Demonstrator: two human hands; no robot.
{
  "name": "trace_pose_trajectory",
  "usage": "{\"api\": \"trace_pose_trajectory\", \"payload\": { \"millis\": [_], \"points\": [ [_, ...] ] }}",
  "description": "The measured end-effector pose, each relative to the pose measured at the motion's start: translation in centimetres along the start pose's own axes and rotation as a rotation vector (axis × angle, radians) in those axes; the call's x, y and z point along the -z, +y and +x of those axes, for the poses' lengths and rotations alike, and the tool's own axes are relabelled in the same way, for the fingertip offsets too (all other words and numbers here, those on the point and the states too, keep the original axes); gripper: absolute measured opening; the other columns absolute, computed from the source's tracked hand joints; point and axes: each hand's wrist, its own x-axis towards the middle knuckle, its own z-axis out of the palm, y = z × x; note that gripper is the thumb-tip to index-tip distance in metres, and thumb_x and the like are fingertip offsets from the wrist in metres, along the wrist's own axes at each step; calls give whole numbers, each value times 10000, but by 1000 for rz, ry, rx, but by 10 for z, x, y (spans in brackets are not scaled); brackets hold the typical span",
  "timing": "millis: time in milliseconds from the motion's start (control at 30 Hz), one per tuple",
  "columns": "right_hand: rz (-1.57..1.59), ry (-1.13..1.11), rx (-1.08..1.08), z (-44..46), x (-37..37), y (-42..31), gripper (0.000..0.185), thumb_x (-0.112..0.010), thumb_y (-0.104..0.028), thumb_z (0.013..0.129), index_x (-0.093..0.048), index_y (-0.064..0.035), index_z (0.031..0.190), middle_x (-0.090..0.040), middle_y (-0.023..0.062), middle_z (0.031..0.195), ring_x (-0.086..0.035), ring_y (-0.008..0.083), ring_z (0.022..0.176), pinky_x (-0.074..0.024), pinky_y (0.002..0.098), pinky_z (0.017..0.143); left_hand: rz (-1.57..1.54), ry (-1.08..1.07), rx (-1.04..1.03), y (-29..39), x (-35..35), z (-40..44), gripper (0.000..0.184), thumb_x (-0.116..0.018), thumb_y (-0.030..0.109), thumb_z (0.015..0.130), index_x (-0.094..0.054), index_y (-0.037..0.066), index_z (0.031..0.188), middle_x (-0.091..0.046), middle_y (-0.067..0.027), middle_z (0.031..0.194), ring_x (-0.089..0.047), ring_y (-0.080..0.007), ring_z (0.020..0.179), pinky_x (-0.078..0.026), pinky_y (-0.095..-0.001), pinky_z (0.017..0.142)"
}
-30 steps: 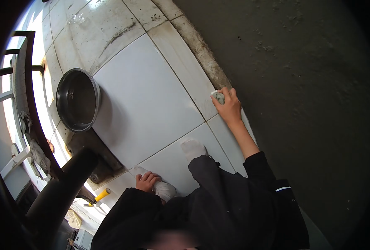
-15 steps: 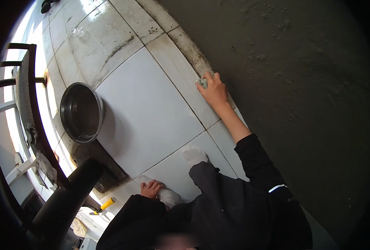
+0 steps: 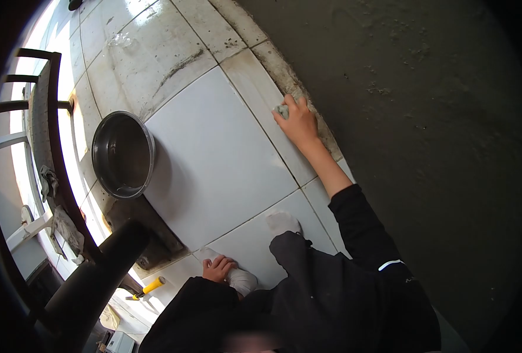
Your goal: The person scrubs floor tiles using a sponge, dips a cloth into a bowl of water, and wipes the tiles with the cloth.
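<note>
My right hand (image 3: 298, 125) is closed around a small grey-green sponge (image 3: 281, 111), mostly hidden by the fingers. It presses on the narrow white tile strip (image 3: 255, 82), beside the rough mortar-stained edge (image 3: 284, 73). My left hand (image 3: 217, 269) rests low on my white-socked foot (image 3: 241, 281), its fingers spread over the sock and holding nothing. A large white tile (image 3: 214, 159) lies between my two hands and a dark round basin (image 3: 123, 154), which seems to contain murky water.
Wet grey cement (image 3: 426, 147) spreads along the right side. At left stand a dark metal frame (image 3: 49, 135) with rags (image 3: 68, 230) and a thick black post (image 3: 99, 267) on a base plate. A yellow-handled tool (image 3: 153, 286) lies near the post. Dirty tiles (image 3: 149, 53) extend beyond.
The view has shifted a little, so the basin and tiles sit farther right. My right hand has slid slightly along the strip with the sponge, away from the cement. My left hand stays on the sock.
</note>
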Motion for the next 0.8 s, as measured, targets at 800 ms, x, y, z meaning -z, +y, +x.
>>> {"api": "trace_pose_trajectory", "payload": {
  "millis": [800],
  "points": [
    [-121,-62,102,7,-18,-41,440,-731,-354,741,-508,-106,1029,-489,163,911,-626,319,576,-543,368,510,25,34,5,-1,0,3,527,-684,168,486,-573,230,997,-558,115,1098,-492,-101,1102,-316,-405,683]
  ]
}}
